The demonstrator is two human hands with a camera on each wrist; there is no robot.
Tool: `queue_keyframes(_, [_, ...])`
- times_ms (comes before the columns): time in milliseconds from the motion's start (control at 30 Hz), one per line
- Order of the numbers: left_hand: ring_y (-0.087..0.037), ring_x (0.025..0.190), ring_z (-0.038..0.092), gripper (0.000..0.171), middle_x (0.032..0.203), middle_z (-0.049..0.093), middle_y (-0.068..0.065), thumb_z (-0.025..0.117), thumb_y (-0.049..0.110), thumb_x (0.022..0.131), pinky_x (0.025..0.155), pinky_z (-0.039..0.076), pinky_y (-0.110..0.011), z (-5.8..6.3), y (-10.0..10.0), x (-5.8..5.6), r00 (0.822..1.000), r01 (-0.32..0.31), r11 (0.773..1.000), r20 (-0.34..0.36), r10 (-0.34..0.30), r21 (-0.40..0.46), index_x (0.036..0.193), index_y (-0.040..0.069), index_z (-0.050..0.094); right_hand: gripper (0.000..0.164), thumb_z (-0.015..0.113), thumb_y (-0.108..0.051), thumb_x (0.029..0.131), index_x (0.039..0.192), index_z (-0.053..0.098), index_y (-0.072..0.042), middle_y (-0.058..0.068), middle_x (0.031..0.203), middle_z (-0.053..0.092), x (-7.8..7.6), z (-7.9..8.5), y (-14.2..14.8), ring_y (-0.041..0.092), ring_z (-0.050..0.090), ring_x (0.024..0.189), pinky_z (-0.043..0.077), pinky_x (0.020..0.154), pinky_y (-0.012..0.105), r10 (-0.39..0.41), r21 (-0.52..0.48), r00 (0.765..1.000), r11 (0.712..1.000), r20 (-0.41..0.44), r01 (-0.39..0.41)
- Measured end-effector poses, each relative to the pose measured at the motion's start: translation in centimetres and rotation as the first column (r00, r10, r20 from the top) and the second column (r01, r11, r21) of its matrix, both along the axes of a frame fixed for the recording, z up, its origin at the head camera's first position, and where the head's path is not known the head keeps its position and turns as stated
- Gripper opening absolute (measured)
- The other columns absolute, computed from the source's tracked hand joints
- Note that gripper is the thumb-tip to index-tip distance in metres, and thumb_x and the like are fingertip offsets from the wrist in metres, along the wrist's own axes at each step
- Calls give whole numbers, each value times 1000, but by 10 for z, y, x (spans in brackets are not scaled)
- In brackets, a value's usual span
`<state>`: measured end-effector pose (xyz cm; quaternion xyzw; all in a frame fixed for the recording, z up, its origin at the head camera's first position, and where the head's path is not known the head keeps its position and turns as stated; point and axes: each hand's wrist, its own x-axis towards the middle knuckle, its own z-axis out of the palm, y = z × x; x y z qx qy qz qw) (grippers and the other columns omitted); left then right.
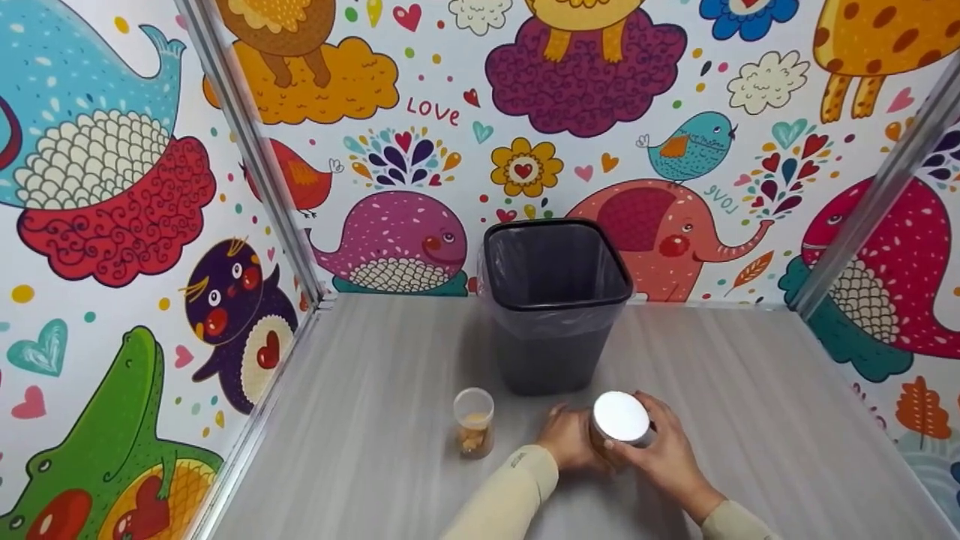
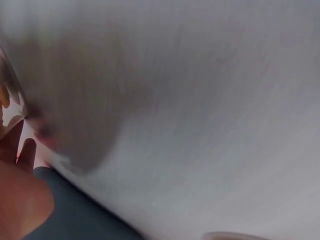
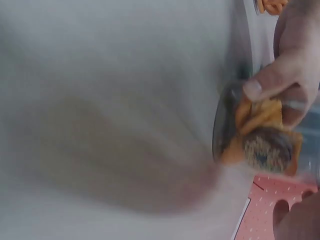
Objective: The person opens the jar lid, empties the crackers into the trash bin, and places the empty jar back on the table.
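Note:
A clear plastic snack jar (image 3: 270, 125) with a white lid (image 1: 621, 416) stands upright between the two hands, over the table right of centre. The left hand (image 1: 568, 441) grips the jar's body from the left, its thumb pressed on the clear wall in the right wrist view. From the right, the right hand (image 1: 671, 454) holds the jar near its top, thumb at the lid's edge. Orange snack pieces and a brown ring-shaped piece with a crumbly topping show inside. In the left wrist view, only a sliver of the jar (image 2: 7, 90) shows at the left edge.
A clear cup (image 1: 474, 439) with some orange snack pieces stands left of the left hand. Behind the hands is a dark bin (image 1: 555, 356) lined with a clear bag. Cartoon-printed walls (image 1: 442, 165) with metal edge strips enclose the grey wood-grain table (image 1: 360, 435).

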<state>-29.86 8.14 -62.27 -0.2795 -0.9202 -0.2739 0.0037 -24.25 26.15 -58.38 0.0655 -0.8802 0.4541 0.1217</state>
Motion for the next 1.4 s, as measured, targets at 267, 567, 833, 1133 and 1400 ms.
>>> queue_keyframes(267, [10,104,56,82,112,66,23,96,49,53,110,31,-41,4,8,8,999,45,999,6,-45,-22,125,27,65,85,91,-13,70,142,49,0,21,143,47,-20,18,46,14,45,128,45,96,37,400,-107,904,916,150,-387])
queue_keyframes(567, [8,103,57,78,109,67,22,96,47,53,110,31,-38,1,5,4,1000,15,999,9,-14,-39,122,25,67,87,89,-16,72,146,44,-1,20,145,46,-25,22,45,36,41,132,40,98,58,434,-85,881,901,190,-425])
queue_keyframes(833, [6,104,58,80,110,68,21,96,47,53,111,30,-39,0,-5,-4,1000,-23,999,-7,23,-39,123,24,65,94,92,-20,70,142,40,8,27,143,43,-7,9,5,42,39,133,40,99,58,112,-77,992,991,66,-107])
queue_keyframes(1133, [5,106,58,83,112,68,19,95,47,53,111,31,-40,1,-8,-5,1000,-19,999,-12,19,-33,126,23,64,94,90,-28,73,143,37,7,28,140,41,-1,-3,-21,40,41,127,41,99,56,-70,-71,996,995,54,74])
queue_keyframes(1400, [7,105,58,83,111,68,19,95,50,53,110,32,-37,0,0,2,999,-1,999,-33,0,-36,126,22,65,91,93,-24,68,140,46,5,24,141,45,-1,1,2,36,44,128,45,96,51,14,-67,998,998,55,-10])
